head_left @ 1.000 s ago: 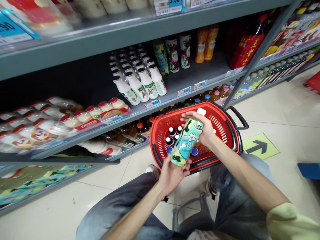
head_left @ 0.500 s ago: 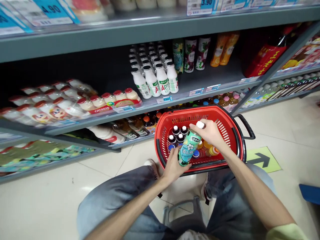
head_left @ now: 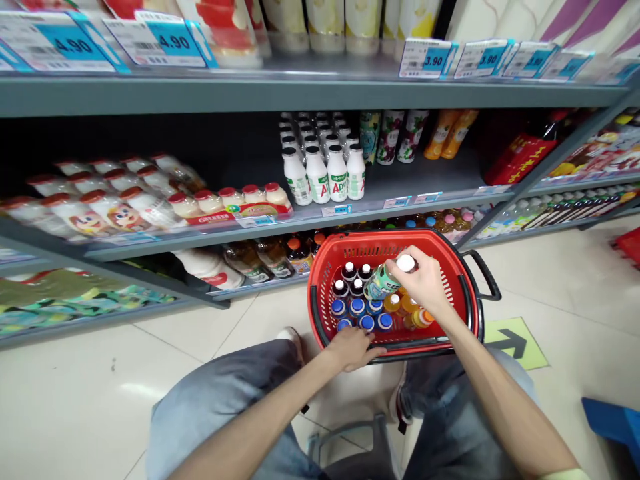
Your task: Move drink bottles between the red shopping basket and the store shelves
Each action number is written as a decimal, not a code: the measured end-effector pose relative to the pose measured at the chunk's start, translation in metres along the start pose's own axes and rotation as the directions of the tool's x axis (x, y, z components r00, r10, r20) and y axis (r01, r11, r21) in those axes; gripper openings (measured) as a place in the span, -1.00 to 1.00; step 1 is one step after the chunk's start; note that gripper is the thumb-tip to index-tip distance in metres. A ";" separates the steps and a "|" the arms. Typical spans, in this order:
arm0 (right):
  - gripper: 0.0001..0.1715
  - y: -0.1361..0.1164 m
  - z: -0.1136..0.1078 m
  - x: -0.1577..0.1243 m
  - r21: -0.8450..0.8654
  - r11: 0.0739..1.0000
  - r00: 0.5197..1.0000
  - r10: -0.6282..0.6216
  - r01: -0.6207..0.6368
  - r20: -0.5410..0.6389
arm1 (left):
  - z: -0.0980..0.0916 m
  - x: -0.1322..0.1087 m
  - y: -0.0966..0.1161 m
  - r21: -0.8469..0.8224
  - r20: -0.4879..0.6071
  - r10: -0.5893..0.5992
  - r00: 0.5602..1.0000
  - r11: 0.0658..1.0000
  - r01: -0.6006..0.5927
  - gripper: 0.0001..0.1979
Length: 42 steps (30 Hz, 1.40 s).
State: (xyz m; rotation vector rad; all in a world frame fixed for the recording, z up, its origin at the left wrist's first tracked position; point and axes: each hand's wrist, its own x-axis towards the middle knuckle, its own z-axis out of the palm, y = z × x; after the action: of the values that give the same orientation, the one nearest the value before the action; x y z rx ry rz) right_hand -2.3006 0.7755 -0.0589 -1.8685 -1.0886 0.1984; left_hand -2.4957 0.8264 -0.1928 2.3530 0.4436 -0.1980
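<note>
A red shopping basket (head_left: 450,247) stands on the floor in front of my knees, holding several upright bottles with blue, black and orange caps. My right hand (head_left: 425,280) is shut on a green patterned bottle (head_left: 381,283) with a white cap, gripping it near the top inside the basket. My left hand (head_left: 354,348) rests on the basket's near rim, fingers curled loosely by the blue-capped bottles (head_left: 360,313); it holds nothing I can make out.
Grey store shelves run across the back, with white AD bottles (head_left: 325,175), red-capped drink packs (head_left: 210,203), tall cans (head_left: 395,137) and orange bottles (head_left: 450,133). A green floor arrow (head_left: 515,341) lies at the right. A stool frame (head_left: 345,443) shows between my legs.
The green bottle went from both hands above the basket down into it. My left hand let go and dropped to the near rim; my right hand still grips the top.
</note>
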 end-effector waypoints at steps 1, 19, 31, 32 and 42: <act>-0.63 -0.001 -0.001 0.000 0.023 1.000 0.999 0.001 0.000 -0.035 | 0.000 0.001 0.001 0.032 0.012 0.031 0.999 0.999 -0.032 -0.26; -0.54 0.010 -0.017 0.012 -0.007 0.984 0.824 -0.155 0.180 -0.544 | 0.040 0.020 0.015 0.094 -0.120 -0.046 0.992 0.994 0.058 -0.52; -0.51 -0.038 -0.029 0.066 -0.167 0.944 0.595 -0.311 0.285 -0.741 | 0.054 0.041 0.020 0.096 -0.074 -0.120 0.990 0.987 0.127 -0.75; -0.50 -0.042 -0.030 0.073 -0.186 0.943 0.591 -0.318 0.275 -0.741 | 0.054 0.042 0.020 0.093 -0.075 -0.128 0.989 0.986 0.135 -0.75; -0.47 -0.047 -0.026 0.153 -0.331 0.870 0.606 -0.492 0.366 -0.625 | 0.062 0.056 0.022 0.048 -0.067 -0.155 0.986 0.986 0.158 -0.84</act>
State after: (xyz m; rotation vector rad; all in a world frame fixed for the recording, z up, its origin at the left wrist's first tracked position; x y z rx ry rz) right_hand -2.2236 0.8816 0.0368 -1.5289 -0.9802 -0.8609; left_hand -2.4363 0.7839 -0.2388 2.3822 0.6626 -0.2118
